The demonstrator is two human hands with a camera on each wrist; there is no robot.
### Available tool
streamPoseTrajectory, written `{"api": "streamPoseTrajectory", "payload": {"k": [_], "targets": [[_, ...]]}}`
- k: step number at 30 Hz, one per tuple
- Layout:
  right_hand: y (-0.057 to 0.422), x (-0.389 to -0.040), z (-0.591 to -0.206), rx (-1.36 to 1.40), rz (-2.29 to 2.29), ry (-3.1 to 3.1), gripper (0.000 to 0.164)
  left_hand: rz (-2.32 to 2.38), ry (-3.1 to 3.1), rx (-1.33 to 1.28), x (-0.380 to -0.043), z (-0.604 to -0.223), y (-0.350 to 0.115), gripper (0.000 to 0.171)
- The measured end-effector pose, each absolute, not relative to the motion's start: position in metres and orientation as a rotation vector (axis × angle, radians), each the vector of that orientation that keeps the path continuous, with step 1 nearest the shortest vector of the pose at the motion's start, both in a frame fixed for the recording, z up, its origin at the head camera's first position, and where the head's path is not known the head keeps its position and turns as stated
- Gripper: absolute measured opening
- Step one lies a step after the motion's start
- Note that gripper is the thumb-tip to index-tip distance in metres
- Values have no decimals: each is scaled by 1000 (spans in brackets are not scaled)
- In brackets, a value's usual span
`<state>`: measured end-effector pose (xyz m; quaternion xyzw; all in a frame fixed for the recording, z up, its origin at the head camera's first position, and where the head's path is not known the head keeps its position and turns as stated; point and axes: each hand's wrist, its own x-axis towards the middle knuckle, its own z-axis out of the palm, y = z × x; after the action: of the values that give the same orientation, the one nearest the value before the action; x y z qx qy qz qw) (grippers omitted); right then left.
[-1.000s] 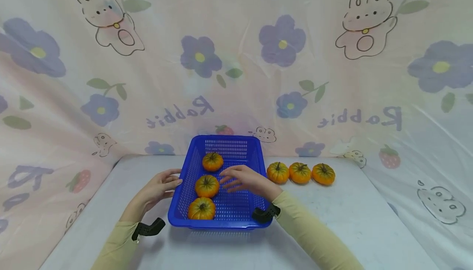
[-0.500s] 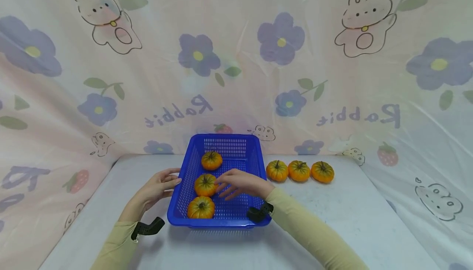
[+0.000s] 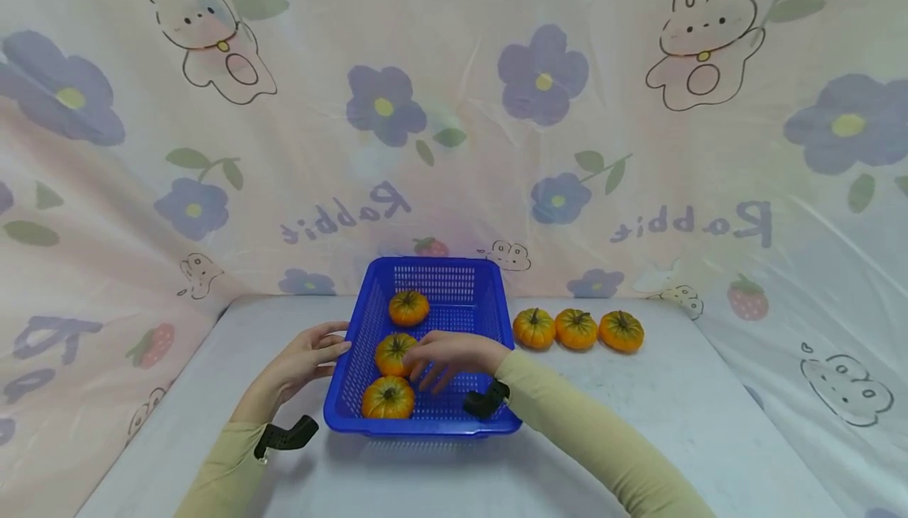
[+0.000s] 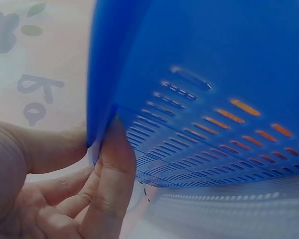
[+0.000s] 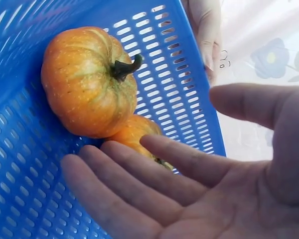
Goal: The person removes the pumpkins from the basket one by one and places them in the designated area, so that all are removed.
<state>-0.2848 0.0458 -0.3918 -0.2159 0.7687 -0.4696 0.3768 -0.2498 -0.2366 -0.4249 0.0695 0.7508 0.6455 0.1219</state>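
A blue plastic basket (image 3: 426, 426) with slotted walls stands on the table, three small orange pumpkins inside along its left side. My left hand (image 3: 301, 359) pinches its left rim between thumb and fingers (image 4: 114, 174). Over the inside of the basket, my right hand (image 3: 454, 354) has its fingers loosely extended and nothing in its grasp. Those fingers overlap the middle pumpkin (image 3: 390, 351) in the head view, and partly hide one pumpkin (image 5: 134, 130) in the right wrist view. The nearest pumpkin (image 3: 388, 398) lies at the front left corner, the farthest pumpkin (image 3: 409, 307) toward the back.
Three more pumpkins stand in a row to the right of the basket: a left one (image 3: 534, 329), a middle one (image 3: 576, 330) and a right one (image 3: 622, 332). A printed curtain (image 3: 468, 171) hangs behind the white table (image 3: 681, 415).
My right hand has shifted left and nearer within the basket, its fingers coming over the middle pumpkin. The left hand stays at the rim, and the pumpkins have not moved.
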Motion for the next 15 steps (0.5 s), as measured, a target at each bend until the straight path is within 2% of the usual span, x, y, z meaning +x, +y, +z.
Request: {"api": "streamPoseTrajectory", "payload": {"k": [15], "targets": [[33, -288, -402, -513, -1137, 1948, 40, 1890, 2194, 199, -250, -424, -236, 62]]}}
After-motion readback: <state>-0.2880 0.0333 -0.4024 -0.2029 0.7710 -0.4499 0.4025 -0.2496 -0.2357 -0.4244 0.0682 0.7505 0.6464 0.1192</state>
